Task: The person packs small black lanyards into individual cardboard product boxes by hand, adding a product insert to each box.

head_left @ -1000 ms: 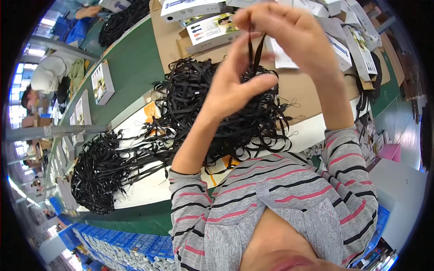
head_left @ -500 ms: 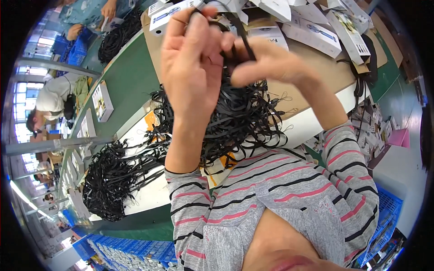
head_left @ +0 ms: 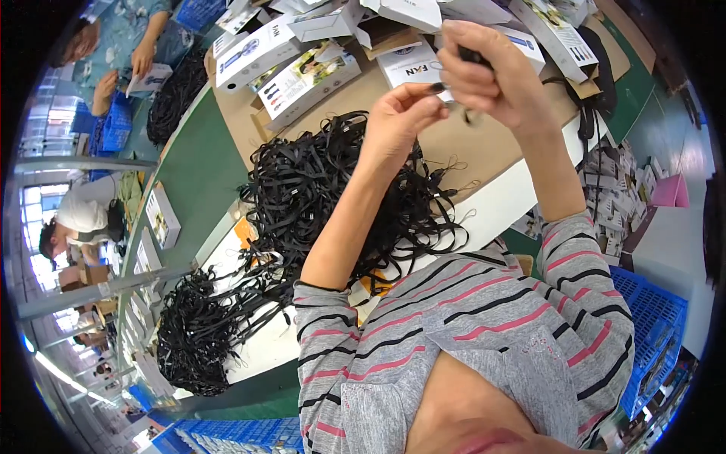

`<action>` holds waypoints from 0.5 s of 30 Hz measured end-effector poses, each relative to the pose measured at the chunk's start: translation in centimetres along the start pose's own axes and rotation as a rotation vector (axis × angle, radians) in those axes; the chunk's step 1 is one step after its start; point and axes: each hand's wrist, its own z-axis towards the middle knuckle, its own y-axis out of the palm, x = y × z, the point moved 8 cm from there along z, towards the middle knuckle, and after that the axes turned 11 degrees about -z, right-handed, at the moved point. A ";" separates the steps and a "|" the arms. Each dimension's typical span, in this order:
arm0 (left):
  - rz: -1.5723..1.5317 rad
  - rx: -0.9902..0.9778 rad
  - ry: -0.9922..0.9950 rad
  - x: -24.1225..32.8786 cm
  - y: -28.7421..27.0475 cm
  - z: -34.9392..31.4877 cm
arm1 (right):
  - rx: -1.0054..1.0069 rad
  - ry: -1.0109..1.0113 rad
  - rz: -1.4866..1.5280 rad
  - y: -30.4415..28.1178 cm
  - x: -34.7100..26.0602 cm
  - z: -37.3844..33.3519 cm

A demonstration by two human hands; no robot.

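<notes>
Above the brown cardboard on the bench, both my hands are raised close together. My right hand (head_left: pixel 491 82) is closed around a black lanyard (head_left: pixel 475 57), folded up so that only part of it shows between the fingers. With thumb and forefinger, my left hand (head_left: pixel 401 121) pinches a small black end next to it, apparently of the same lanyard. Below and left of my hands lies a big tangled pile of black lanyards (head_left: pixel 302 193), several with thin cord loops. A second heap of lanyards (head_left: pixel 198 329) spreads farther left on the white surface.
White printed boxes (head_left: pixel 310 83) lie jumbled along the far side of the cardboard (head_left: pixel 469 163). More boxes (head_left: pixel 161 216) line the green bench. Across it, a co-worker (head_left: pixel 140 53) handles a box. Blue crates (head_left: pixel 654 325) stand at the lower right, beside heaped small boxes (head_left: pixel 612 193).
Both hands have moved right, off the lanyard pile. The strap that hung loosely between them is now gathered in my right hand, and my left has closed to a pinch.
</notes>
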 end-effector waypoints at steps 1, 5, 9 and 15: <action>0.344 0.001 0.107 -0.6 -1.0 0.8 | 0.111 -0.018 0.014 -1.4 0.5 0.1; 1.807 -0.028 0.769 -0.4 1.6 0.7 | 0.218 -0.040 0.015 -6.4 0.7 -1.2; 1.729 -0.016 0.806 -0.6 -0.6 3.1 | 0.386 0.008 -0.225 -9.3 2.5 -2.5; 1.151 0.109 1.088 9.7 1.4 -0.7 | 0.517 -0.141 -0.971 -8.6 1.3 -3.5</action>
